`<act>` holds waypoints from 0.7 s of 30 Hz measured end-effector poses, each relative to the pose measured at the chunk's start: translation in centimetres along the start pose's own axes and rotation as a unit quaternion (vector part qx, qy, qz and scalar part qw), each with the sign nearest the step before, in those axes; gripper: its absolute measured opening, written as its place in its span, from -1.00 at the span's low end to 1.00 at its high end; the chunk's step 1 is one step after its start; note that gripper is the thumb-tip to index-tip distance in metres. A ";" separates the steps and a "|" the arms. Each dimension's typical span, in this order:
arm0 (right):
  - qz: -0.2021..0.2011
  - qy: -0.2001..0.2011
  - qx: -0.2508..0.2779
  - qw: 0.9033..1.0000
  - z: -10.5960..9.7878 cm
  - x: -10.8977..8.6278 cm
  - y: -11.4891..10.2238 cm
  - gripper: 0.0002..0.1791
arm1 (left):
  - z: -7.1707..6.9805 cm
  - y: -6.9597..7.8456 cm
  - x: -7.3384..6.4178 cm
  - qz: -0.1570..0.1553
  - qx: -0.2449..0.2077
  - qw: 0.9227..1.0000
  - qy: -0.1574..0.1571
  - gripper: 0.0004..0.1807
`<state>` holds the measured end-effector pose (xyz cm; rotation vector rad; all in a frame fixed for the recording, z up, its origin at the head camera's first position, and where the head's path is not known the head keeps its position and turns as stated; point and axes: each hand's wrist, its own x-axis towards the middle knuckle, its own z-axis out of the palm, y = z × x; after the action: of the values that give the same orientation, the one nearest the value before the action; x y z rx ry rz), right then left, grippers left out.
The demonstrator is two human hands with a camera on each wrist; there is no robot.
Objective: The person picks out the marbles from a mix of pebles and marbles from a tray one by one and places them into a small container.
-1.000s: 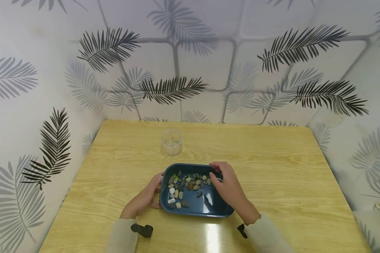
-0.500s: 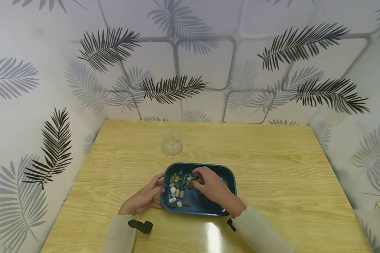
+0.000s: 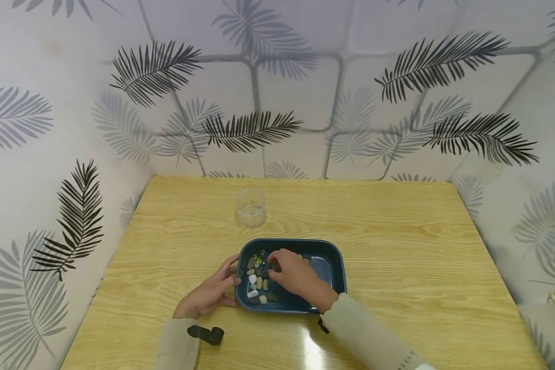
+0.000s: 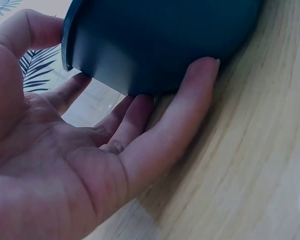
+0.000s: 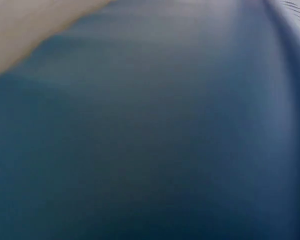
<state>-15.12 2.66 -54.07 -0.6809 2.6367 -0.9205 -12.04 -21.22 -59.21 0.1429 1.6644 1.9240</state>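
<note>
A dark blue rectangular tray [image 3: 295, 312] with rounded corners sits on the wooden table. In its left part lie pebbles [image 3: 259, 283] in grey, tan and white, with shiny green and blue glass marbles [image 3: 259, 259] behind them. My left hand [image 3: 209, 292] holds the tray's left end, thumb at the rim; in the left wrist view its fingers [image 4: 170, 125] lie against the outer wall. Inside the tray, my right hand [image 3: 293, 272] is low over the pebbles, a gap between thumb and forefinger. The palm hides pebbles below. The right wrist view shows only blurred tray wall and a pale edge.
A clear round glass cup [image 3: 252, 208] stands behind the tray, slightly to its left. The wooden table [image 3: 398, 246] ends at patterned walls at the back and sides.
My right hand has moved from the tray's right end leftward over the pebbles. My left hand has stayed at the left end.
</note>
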 end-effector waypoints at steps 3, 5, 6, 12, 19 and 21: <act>-0.002 0.005 0.000 1.000 0.6 0.4 0.0 -0.73 | 0.1 0.1 0.0 0.002 0.003 1.000 -0.002 -0.31; -0.004 0.015 -0.004 1.000 1.0 0.7 0.1 -0.75 | 0.2 0.2 0.0 0.004 0.005 1.000 -0.005 -0.31; -0.006 0.020 -0.006 1.000 1.2 0.8 0.1 -0.76 | 0.2 0.2 0.0 0.006 0.006 1.000 -0.007 -0.31; -0.009 0.040 -0.028 0.999 2.2 1.3 0.0 -0.80 | 0.0 -0.1 -0.1 0.019 0.009 1.000 -0.013 -0.31; -0.015 0.056 -0.046 0.997 2.5 2.1 -0.2 -0.86 | -0.3 -0.5 -0.1 0.022 0.009 1.000 -0.018 -0.33; -0.013 0.052 -0.053 0.997 2.7 2.3 -0.1 -0.86 | -0.4 -0.6 -0.1 0.021 0.006 1.000 -0.018 -0.33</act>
<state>-16.02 0.05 -56.27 -0.7131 2.7908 -0.8499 -11.92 -21.55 -59.80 0.2174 1.6631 1.9312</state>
